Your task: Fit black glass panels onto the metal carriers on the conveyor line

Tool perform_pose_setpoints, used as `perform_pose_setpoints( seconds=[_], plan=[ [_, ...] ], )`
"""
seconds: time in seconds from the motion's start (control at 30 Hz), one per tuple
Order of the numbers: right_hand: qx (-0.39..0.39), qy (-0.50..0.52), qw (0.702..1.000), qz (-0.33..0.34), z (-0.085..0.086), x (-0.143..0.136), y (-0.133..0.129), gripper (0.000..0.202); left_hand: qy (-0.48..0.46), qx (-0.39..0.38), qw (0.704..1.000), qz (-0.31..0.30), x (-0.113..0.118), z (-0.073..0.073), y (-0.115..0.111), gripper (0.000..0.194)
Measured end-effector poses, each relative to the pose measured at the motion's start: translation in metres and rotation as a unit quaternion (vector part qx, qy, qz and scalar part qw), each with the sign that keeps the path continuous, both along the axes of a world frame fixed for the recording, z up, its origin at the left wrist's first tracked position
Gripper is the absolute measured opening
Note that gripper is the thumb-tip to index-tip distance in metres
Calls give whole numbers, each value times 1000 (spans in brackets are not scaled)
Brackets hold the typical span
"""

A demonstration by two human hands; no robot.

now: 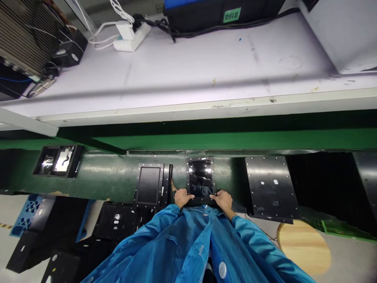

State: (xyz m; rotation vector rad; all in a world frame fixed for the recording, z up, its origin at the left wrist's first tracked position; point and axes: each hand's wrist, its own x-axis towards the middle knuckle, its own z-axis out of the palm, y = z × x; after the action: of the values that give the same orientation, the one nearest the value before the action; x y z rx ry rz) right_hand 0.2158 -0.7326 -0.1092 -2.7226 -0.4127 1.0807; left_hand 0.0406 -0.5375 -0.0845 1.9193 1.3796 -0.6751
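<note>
Black tray (200, 179) lengthwise away from person

White power strip (131, 37) on the bench, wooden stool (303, 245) (round) below.

Left hand (183, 197), right hand (224, 199) gripping black tray (200, 179), green conveyor (118, 177)

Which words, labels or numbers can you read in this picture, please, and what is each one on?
"物料盒": green label on the black bin on the white shelf.
Small white stickers on the black plate: too small to read.
Black tray held by the left hand and right hand: no text visible.
</note>
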Motion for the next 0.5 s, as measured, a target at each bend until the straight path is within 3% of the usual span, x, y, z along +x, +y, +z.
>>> perform_pose_setpoints(
  seconds=[0.13,0.33,0.43,0.5],
  plan=[
    [8,7,1000,28,1,-10,-10,29,16,-9,1000,-21,-5,3,-3,34],
    [24,41,995,84,-16,-16,-30,33,25,-11,996,-88,-32,0,-19,27],
    [79,-9,995,60,-13,13,-2,49,23,20,997,-65,-27,-5,-16,25],
    [112,-50,991,53,-3,39,31,64,-20,79,996,-36,-7,-3,-1,36]
  ],
)
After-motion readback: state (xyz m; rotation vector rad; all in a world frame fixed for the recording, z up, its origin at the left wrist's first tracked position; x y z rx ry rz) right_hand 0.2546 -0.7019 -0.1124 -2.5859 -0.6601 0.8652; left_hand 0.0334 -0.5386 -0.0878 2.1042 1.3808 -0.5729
